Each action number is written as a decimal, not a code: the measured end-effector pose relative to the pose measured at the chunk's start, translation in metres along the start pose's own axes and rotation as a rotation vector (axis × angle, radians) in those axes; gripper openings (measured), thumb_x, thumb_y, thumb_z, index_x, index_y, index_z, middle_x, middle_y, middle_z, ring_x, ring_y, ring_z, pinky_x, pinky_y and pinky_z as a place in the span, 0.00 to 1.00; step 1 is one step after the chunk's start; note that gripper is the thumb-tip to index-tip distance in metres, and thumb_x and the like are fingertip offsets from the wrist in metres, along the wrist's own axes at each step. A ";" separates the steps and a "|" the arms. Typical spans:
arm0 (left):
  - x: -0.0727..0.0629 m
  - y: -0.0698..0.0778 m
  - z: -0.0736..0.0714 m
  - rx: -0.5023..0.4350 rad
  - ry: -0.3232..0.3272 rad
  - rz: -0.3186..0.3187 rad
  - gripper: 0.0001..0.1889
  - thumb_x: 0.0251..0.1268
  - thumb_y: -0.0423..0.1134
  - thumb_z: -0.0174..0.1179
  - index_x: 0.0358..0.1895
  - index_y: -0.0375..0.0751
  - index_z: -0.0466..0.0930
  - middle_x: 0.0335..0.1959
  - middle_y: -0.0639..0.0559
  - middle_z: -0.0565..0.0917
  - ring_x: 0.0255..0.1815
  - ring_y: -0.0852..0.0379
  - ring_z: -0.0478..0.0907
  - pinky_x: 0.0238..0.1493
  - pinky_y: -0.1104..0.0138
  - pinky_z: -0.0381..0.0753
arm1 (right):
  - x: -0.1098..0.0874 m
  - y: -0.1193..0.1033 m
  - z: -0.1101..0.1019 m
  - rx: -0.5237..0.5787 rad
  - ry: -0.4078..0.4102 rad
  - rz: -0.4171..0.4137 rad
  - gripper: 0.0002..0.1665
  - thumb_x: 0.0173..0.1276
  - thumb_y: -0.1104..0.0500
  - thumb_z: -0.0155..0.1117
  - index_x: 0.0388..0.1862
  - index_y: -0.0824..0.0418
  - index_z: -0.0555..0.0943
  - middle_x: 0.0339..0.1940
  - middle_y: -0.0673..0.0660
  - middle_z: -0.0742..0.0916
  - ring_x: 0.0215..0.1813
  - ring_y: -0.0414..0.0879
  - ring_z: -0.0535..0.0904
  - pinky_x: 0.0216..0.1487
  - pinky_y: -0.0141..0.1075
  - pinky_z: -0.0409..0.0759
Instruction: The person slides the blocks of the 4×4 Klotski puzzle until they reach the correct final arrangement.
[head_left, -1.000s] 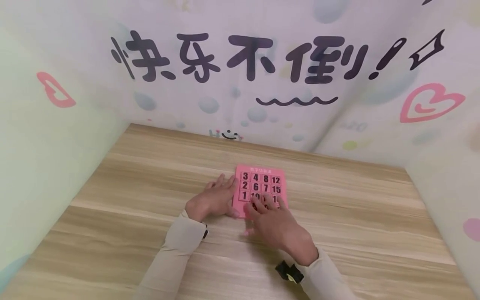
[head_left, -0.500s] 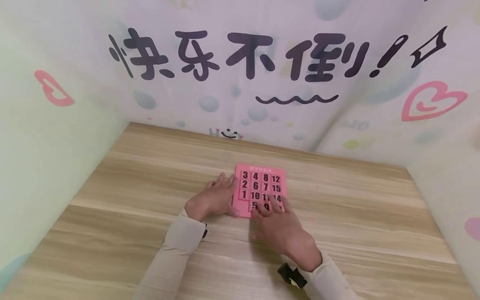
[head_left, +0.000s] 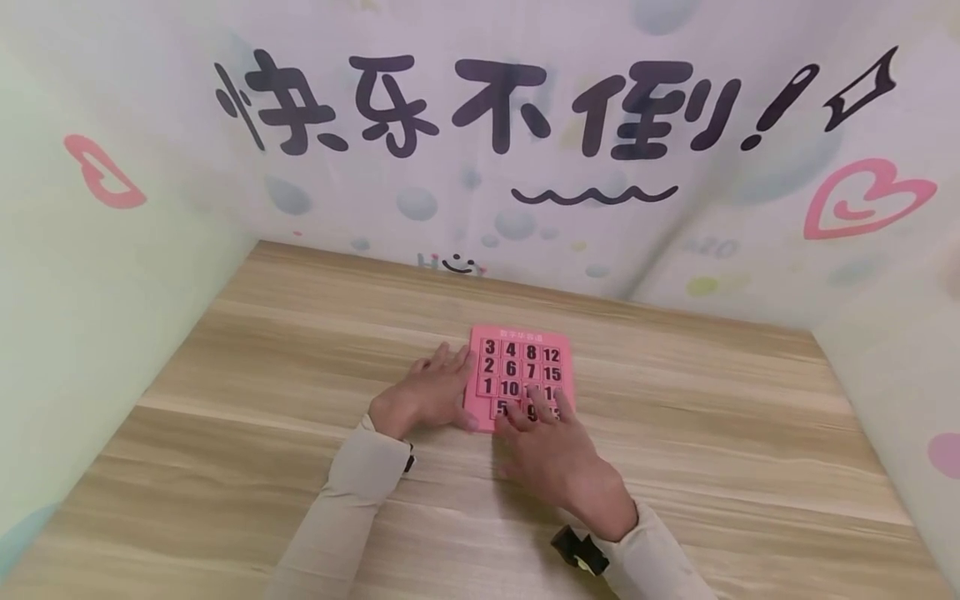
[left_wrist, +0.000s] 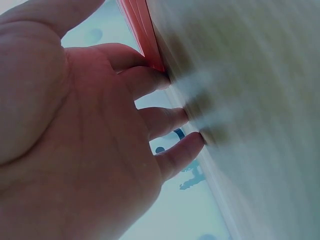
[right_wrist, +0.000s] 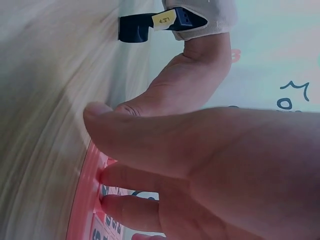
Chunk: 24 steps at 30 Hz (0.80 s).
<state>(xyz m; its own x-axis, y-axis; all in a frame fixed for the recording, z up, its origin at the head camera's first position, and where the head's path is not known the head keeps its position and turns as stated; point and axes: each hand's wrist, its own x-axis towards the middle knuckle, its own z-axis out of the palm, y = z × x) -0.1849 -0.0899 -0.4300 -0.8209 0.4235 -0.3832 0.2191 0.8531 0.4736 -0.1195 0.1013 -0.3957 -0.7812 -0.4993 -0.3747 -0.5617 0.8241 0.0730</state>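
Observation:
A pink number sliding puzzle (head_left: 521, 334) lies flat on the wooden table. Its black-numbered tiles sit in rows, with a gap at the lower left corner beside the 5 tile (head_left: 500, 408). My left hand (head_left: 427, 396) rests along the puzzle's left side, thumb near the lower corner. In the left wrist view, its fingers (left_wrist: 167, 120) reach down to the table, and the index side meets the pink edge (left_wrist: 143, 35). My right hand (head_left: 557, 454) lies over the bottom row, fingertips touching tiles and partly covering several numbers. Its thumb (right_wrist: 105, 120) stays off the tiles, near the front edge.
The wooden table (head_left: 262, 350) spreads around the puzzle on all sides. A printed backdrop (head_left: 412, 204) with large black characters stands behind it, and a pale wall (head_left: 112, 275) rises at the left. Black straps (head_left: 579, 550) sit at both cuffs.
The 5 tile has slid slightly left into the gap in the bottom row. My right hand moved right off the lower left corner, then slightly back left. The left hand has stayed put.

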 end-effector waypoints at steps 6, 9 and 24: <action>-0.001 0.001 -0.001 0.002 -0.001 0.000 0.53 0.61 0.53 0.67 0.80 0.38 0.41 0.82 0.47 0.40 0.82 0.42 0.29 0.80 0.46 0.36 | 0.002 -0.002 0.002 0.000 0.021 -0.004 0.37 0.73 0.37 0.55 0.74 0.54 0.69 0.77 0.55 0.68 0.80 0.60 0.54 0.78 0.59 0.49; -0.001 0.001 -0.001 0.003 0.000 0.003 0.54 0.61 0.53 0.67 0.80 0.38 0.41 0.82 0.47 0.40 0.82 0.42 0.29 0.80 0.46 0.36 | 0.002 -0.003 0.002 -0.009 0.020 0.001 0.33 0.75 0.42 0.54 0.74 0.55 0.69 0.77 0.56 0.68 0.80 0.60 0.55 0.78 0.59 0.51; -0.001 0.002 -0.002 0.010 -0.003 -0.004 0.54 0.61 0.54 0.67 0.80 0.38 0.41 0.82 0.47 0.40 0.82 0.42 0.30 0.80 0.46 0.37 | 0.005 -0.009 0.005 -0.053 0.043 -0.010 0.27 0.78 0.59 0.47 0.75 0.54 0.68 0.77 0.54 0.69 0.79 0.59 0.57 0.78 0.56 0.55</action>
<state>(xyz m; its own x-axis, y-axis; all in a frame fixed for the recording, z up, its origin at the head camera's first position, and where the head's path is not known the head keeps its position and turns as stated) -0.1846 -0.0892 -0.4274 -0.8202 0.4207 -0.3877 0.2209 0.8580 0.4637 -0.1172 0.0920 -0.4027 -0.7857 -0.5193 -0.3362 -0.5824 0.8042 0.1189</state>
